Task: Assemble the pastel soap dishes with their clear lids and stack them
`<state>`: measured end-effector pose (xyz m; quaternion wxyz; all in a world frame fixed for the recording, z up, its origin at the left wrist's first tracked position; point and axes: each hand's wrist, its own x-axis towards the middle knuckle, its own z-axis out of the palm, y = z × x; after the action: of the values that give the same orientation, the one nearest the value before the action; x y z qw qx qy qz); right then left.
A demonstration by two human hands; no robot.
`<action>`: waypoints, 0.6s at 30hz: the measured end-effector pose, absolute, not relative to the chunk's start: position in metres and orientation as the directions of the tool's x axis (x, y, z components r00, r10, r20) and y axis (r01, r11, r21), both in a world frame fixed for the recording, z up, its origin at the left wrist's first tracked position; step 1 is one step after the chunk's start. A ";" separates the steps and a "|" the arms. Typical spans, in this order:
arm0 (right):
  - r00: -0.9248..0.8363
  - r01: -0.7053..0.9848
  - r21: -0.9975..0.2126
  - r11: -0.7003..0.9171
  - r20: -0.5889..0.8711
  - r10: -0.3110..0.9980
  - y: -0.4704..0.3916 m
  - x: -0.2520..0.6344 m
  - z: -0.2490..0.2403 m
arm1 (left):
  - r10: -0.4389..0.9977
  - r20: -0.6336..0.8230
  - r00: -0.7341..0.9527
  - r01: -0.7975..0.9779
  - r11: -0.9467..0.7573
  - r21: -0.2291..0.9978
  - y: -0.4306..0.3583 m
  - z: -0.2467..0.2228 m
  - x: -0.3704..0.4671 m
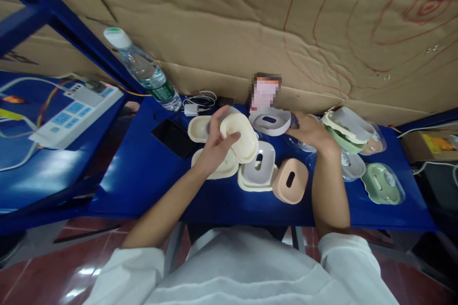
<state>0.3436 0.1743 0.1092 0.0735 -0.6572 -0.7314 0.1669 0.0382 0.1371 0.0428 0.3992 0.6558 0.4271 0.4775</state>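
My left hand [219, 148] is closed on a cream oval dish [240, 137], its thumb on the top face. At the back, my right hand [308, 129] has its fingers at the right edge of a grey slotted piece [271, 122]; whether it grips the piece is hard to see. Below, a lighter grey slotted piece [265, 162] lies on a cream piece [246, 182], beside a peach slotted piece [291, 181]. Another cream dish [223, 167] sits under my left hand, and one more cream dish [197, 128] lies behind it.
On the right are stacked grey and green pieces [348, 126] and a green dish [381, 183] in clear plastic. At left stand a water bottle [152, 74], a black phone [173, 137], a white charger [191, 109] and a power strip [77, 116]. Cardboard [214, 33] rises behind.
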 end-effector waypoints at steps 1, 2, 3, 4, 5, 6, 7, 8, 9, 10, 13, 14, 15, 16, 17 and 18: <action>-0.124 0.937 -0.339 0.084 -0.096 0.988 0.174 0.350 0.111 | 0.926 0.329 0.185 0.178 -0.361 0.915 0.140 0.041 0.035; -0.124 0.938 -0.335 0.089 -0.082 0.989 0.174 0.357 0.113 | 0.917 0.360 0.172 0.167 -0.387 0.907 0.143 0.039 0.033; -0.126 0.940 -0.326 0.094 -0.077 0.989 0.174 0.363 0.115 | 0.911 0.386 0.141 0.170 -0.407 0.897 0.145 0.038 0.031; -0.127 0.946 -0.311 0.093 -0.088 0.988 0.173 0.369 0.116 | 0.901 0.422 0.105 0.214 -0.435 0.875 0.148 0.038 0.029; -0.123 0.953 -0.292 0.086 -0.111 0.986 0.172 0.375 0.118 | 0.887 0.457 0.070 0.273 -0.458 0.846 0.149 0.039 0.027; -0.111 0.960 -0.270 0.070 -0.140 0.984 0.171 0.379 0.119 | 0.871 0.488 0.044 0.333 -0.474 0.815 0.151 0.040 0.027; -0.089 0.968 -0.247 0.045 -0.168 0.982 0.170 0.383 0.120 | 0.857 0.514 0.035 0.385 -0.486 0.784 0.151 0.042 0.027; -0.058 0.974 -0.227 0.014 -0.186 0.981 0.169 0.385 0.120 | 0.844 0.535 0.041 0.429 -0.498 0.754 0.151 0.045 0.027; -0.022 0.978 -0.207 -0.019 -0.194 0.981 0.169 0.387 0.120 | 0.830 0.555 0.055 0.463 -0.513 0.722 0.150 0.047 0.028; 0.016 0.981 -0.188 -0.052 -0.191 0.981 0.169 0.389 0.119 | 0.816 0.573 0.070 0.491 -0.528 0.693 0.147 0.050 0.030; 0.132 0.975 -0.155 -0.159 -0.173 0.976 0.172 0.392 0.114 | 0.770 0.622 0.142 0.543 -0.587 0.601 0.135 0.058 0.038; 0.155 0.969 -0.164 -0.183 -0.174 0.973 0.174 0.394 0.111 | 0.750 0.633 0.191 0.547 -0.617 0.566 0.129 0.059 0.041; 0.160 0.964 -0.181 -0.194 -0.183 0.970 0.176 0.396 0.108 | 0.724 0.641 0.255 0.540 -0.657 0.527 0.121 0.060 0.044; 0.154 0.961 -0.198 -0.194 -0.201 0.967 0.178 0.398 0.105 | 0.688 0.648 0.328 0.523 -0.703 0.481 0.113 0.060 0.048; 0.145 0.959 -0.208 -0.191 -0.217 0.965 0.180 0.401 0.102 | 0.639 0.655 0.403 0.498 -0.754 0.428 0.105 0.060 0.052; 0.137 0.961 -0.207 -0.185 -0.227 0.964 0.182 0.403 0.099 | 0.586 0.657 0.475 0.469 -0.800 0.374 0.096 0.059 0.057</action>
<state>0.4034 0.1817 0.0993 0.0061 -0.7540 -0.6382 0.1554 0.0570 0.0963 0.0590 0.0714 0.8558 0.3080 0.4095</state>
